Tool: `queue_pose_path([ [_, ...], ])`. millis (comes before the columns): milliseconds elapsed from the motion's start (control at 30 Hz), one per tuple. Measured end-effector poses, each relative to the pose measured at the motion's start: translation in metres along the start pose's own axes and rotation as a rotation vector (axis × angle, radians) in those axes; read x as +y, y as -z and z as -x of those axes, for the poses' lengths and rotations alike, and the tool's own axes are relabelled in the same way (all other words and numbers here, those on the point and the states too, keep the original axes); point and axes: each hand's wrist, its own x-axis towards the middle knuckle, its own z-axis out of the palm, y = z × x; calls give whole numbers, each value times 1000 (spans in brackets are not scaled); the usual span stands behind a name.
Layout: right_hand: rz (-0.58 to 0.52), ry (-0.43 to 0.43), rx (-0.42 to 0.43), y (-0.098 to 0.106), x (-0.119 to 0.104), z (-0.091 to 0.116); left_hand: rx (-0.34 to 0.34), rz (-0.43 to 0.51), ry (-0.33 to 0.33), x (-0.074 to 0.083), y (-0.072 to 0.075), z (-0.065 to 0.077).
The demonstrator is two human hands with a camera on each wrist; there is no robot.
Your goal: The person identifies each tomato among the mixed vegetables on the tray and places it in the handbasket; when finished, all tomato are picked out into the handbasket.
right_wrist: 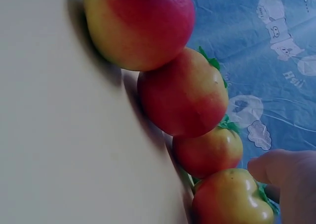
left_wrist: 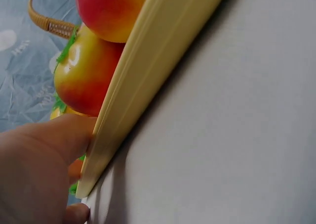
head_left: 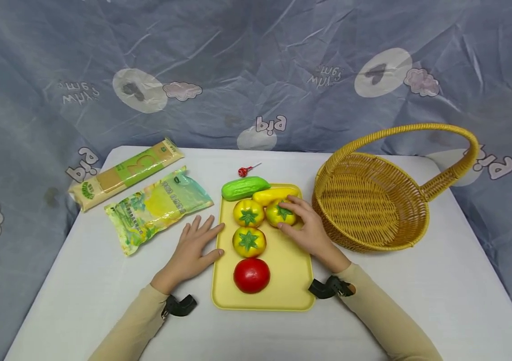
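Observation:
My right hand (head_left: 306, 226) grips a yellow tomato with a green star-shaped top (head_left: 281, 212), fingers over its far side and thumb at its near side. In the right wrist view the thumb (right_wrist: 281, 172) shows beside this tomato (right_wrist: 229, 199). My left hand (head_left: 192, 250) lies with fingers spread, thumb and fingertips at the left rim of a yellow tray (head_left: 289, 296). Two more yellow tomatoes (head_left: 248, 241) stand in a row on the tray, with a red one (head_left: 251, 276) nearest me. Behind them lie a green cucumber (head_left: 244, 188) and a long yellow vegetable (head_left: 274, 194).
A wicker basket (head_left: 368, 245) with a tall handle stands right of the tray. Left lie a green-yellow bag (head_left: 158, 205) and a long noodle-like packet (head_left: 127, 173). A red lollipop (head_left: 243, 171) lies behind the tray. A grey-blue printed cloth (head_left: 219, 65) hangs behind the white table.

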Motion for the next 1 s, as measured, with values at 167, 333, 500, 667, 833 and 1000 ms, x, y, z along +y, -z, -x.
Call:
queue_pose_path([
  [167,2,15,-2,-3,3,1,12,-15,8,-1,-4,2],
  [333,10,17,33,-3,4,0,19,-39,2,-2,-5,0],
  [500,25,15,36,-2,4,-2,21,-47,0,-2,-5,-2],
  [667,29,1,27,-1,4,-2,17,-51,6,-1,-4,-3],
  [833,31,-14,31,1,4,-2,19,-50,-5,0,-5,-3],
  [1000,23,-17,22,0,5,-2,16,-56,-11,0,-4,-1],
])
